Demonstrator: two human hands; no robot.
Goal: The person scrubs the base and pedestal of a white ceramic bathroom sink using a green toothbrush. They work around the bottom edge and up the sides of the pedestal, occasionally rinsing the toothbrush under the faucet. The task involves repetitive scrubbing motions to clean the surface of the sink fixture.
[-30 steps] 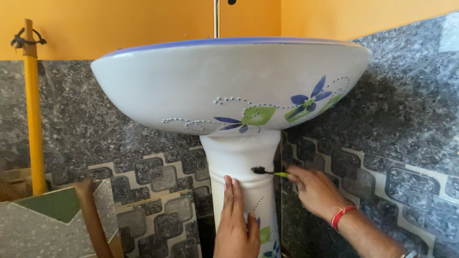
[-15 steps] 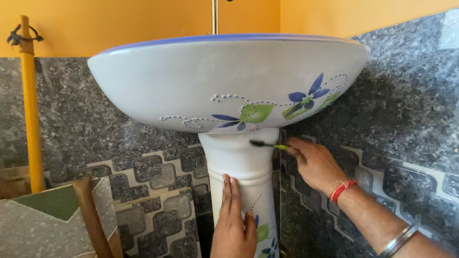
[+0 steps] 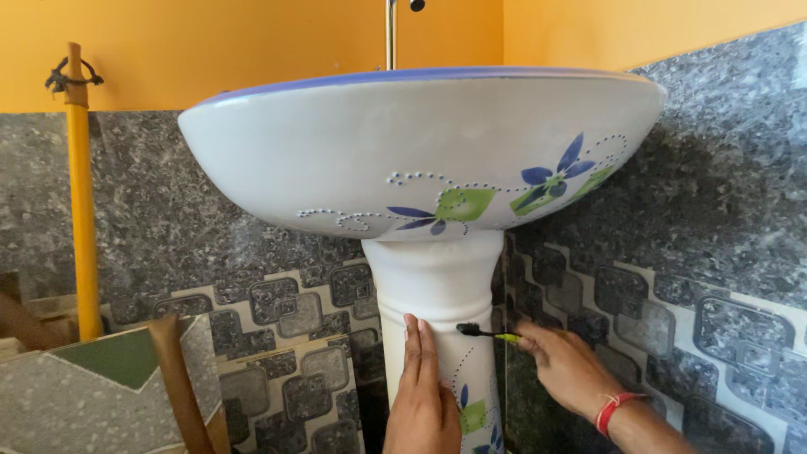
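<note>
The right hand (image 3: 561,366) pinches the green handle of a small brush (image 3: 486,333), whose dark bristles touch the white pedestal (image 3: 437,286) at about 3 o'clock on its column. The left hand (image 3: 423,391) lies flat and open against the pedestal front, at 9 o'clock from the brush. The basin (image 3: 336,151) sits above, at 12 o'clock. A yellow pipe (image 3: 82,202) stands far off at 9 o'clock.

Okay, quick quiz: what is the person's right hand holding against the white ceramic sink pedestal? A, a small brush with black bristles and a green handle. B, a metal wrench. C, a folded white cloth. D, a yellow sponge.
A: the right hand grips a small brush with black bristles and a green handle, its bristle end against the white ceramic sink pedestal.
</note>
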